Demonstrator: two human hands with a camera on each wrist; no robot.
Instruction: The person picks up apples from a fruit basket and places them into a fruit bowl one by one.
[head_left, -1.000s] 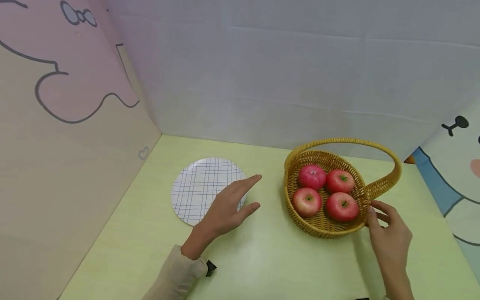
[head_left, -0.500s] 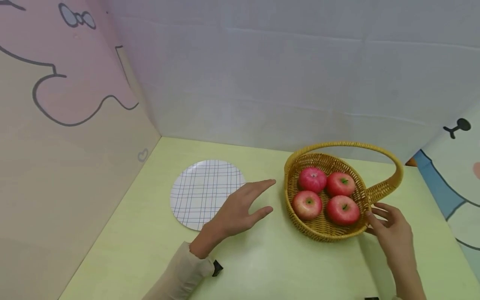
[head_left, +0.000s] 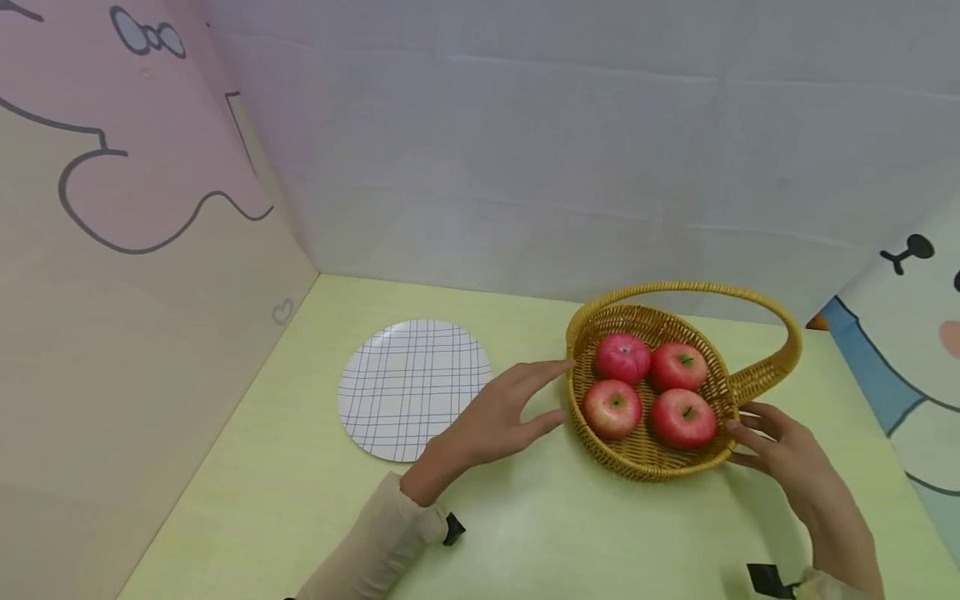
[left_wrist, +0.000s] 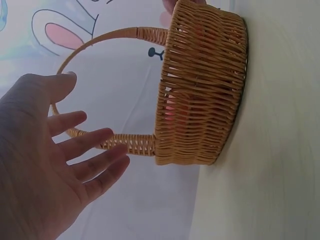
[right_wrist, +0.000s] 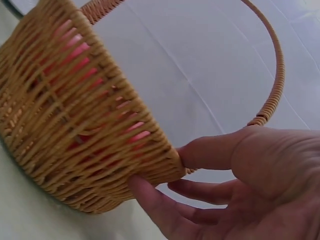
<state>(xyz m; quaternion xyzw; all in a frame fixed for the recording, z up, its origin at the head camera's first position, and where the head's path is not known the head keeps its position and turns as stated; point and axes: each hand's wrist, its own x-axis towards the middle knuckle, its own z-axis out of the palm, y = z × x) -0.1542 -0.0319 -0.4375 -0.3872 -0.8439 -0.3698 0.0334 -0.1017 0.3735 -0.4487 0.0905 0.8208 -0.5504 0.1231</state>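
While the right hand pinches the basket on the counter at four o'clock, the left hand, fingers wide, hangs beside it at nine o'clock. Four apples sit inside; farther out at nine lies a plate.

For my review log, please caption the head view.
Right hand holding a basket of four red apples by its rim, left hand open beside it, checked plate at left.
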